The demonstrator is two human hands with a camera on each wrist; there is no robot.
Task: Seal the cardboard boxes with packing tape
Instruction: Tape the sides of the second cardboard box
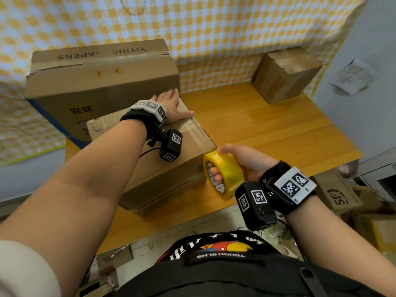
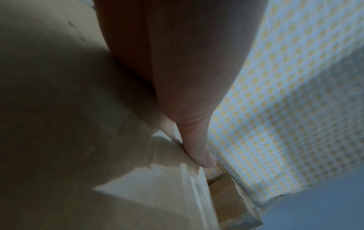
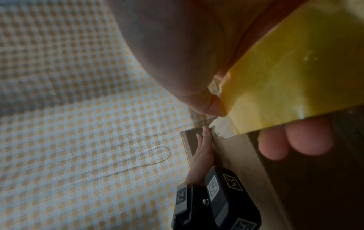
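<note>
Right hand [image 1: 248, 161] grips yellow tape roll [image 1: 224, 175]; left hand [image 1: 171, 105] flat, fingers straight, on brown box [image 1: 167, 159], clear strip along top.

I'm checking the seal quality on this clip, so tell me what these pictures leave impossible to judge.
- Head view: the seam of the box being taped is partly covered by the left hand and forearm.
- Left wrist view: the palm fills the frame, dark and blurred; only the thumb shows.
- Right wrist view: the tape roll and right hand block the box corner.
- Head view: the far small box is too distant to check.
</note>
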